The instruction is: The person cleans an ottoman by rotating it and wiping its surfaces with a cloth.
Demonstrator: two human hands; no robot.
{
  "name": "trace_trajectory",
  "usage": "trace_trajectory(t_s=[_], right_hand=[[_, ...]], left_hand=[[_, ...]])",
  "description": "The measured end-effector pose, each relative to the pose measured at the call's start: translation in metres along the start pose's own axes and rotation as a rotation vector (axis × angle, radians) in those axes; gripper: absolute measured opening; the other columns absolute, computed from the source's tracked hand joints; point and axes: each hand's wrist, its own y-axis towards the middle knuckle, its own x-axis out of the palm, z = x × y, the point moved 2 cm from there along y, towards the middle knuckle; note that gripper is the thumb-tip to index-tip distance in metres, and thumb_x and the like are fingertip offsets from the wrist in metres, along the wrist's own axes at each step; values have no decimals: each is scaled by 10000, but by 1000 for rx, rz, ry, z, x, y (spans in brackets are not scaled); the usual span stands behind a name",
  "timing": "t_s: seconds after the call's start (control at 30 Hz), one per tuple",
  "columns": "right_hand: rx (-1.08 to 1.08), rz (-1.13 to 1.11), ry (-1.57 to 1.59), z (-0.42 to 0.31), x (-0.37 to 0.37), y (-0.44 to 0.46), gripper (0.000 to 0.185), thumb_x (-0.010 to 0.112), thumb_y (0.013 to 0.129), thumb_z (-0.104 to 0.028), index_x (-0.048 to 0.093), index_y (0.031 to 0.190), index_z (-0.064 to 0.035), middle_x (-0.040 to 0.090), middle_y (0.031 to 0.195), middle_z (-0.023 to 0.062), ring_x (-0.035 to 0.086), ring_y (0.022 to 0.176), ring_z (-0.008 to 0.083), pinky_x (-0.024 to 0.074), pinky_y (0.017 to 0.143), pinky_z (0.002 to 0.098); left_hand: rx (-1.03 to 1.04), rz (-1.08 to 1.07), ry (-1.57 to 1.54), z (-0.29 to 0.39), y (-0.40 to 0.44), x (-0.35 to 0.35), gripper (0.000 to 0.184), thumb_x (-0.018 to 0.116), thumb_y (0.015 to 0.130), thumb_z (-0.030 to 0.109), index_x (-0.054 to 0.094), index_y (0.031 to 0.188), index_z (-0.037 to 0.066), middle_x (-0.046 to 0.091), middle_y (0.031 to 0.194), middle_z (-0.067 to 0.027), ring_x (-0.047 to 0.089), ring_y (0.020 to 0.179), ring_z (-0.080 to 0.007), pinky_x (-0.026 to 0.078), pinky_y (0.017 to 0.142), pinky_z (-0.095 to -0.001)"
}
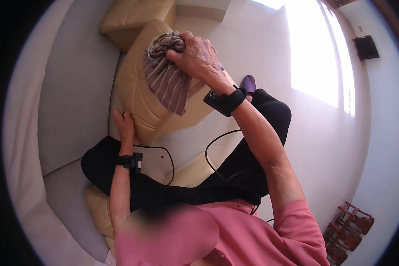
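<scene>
Bunched in my right hand (198, 56) is a striped cloth (168, 84), brownish mauve with pale lines and some dark lettering. A yellow-edged part shows at its top, and its lower end fans out and hangs down. Beneath it stands a cream padded stool (135, 95) with a tufted top. My left hand (124, 126) lies against the stool's near left edge, beside the grey sofa; its fingers look stretched out and hold nothing visible. Each wrist carries a black strapped device with a cable.
Another cream padded stool (137, 17) stands at the far end. A grey sofa (75, 102) runs along the left. Black cables (173, 162) loop across my lap. Sunlight falls on the pale floor (270, 57), and a wooden rack (350, 230) stands at lower right.
</scene>
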Motion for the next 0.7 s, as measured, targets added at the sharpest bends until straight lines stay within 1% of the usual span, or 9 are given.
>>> trace_trajectory(t_s=[0.03,0.13,0.17,0.23,0.33,0.37,0.43,0.6,0.7], right_hand=[[-38,7,-24,-11,9,1,554,693,698,-379,586,1112,-28,605,1032,206,536,1011,376,451,847,465],[-112,-10,-71,-51,31,-9,518,688,712,-363,581,1079,-13,575,1054,217,527,1013,383,462,836,482],[-157,1,-80,-63,38,-16,487,666,731,-357,594,1068,-12,601,1022,210,553,978,380,464,837,461],[-190,-13,-36,-75,44,-23,453,628,759,-349,591,1051,-4,611,990,211,578,937,364,467,828,439],[-96,-287,175,-54,58,-5,482,616,770,-356,566,1097,-5,583,1004,226,572,943,356,464,822,441],[-124,-282,164,-46,68,-7,491,606,780,-358,538,1101,8,567,1001,224,567,949,353,458,826,444],[-125,-261,107,-34,88,-17,466,611,782,-355,538,1062,10,555,1017,214,553,971,362,451,824,472],[9,-110,-210,50,126,1,407,599,819,-328,513,1036,6,512,1066,192,500,1039,368,424,857,493],[114,7,-102,83,139,9,410,597,818,-295,508,1095,-7,506,1091,200,486,1050,371,415,883,464]], left_hand=[[339,143,336,28,-6,-4,558,408,946,414,361,1301,-14,452,1286,-173,451,1173,-283,368,978,-400],[514,155,426,102,-11,0,458,340,981,331,390,1259,-30,434,1281,-184,435,1174,-296,312,1019,-376],[514,165,425,106,-5,0,458,340,981,331,390,1259,-30,434,1281,-184,435,1174,-296,312,1019,-376],[447,19,-299,106,8,3,433,313,985,286,397,1249,-46,426,1246,-209,413,1176,-324,293,1017,-376],[299,72,-416,67,26,-14,414,305,980,258,408,1233,-54,434,1192,-224,411,1140,-347,295,998,-381],[294,81,-414,58,24,-22,414,305,980,258,408,1233,-54,434,1192,-224,411,1140,-347,295,998,-381],[472,115,37,64,6,-36,429,307,978,277,402,1243,-46,439,1166,-209,413,1114,-340,300,982,-377],[443,45,31,38,12,-38,463,331,963,331,406,1241,-31,436,1164,-205,412,1103,-333,295,987,-383],[352,18,-79,25,24,-35,470,343,958,352,403,1242,-19,421,1170,-202,395,1116,-318,283,990,-391]])
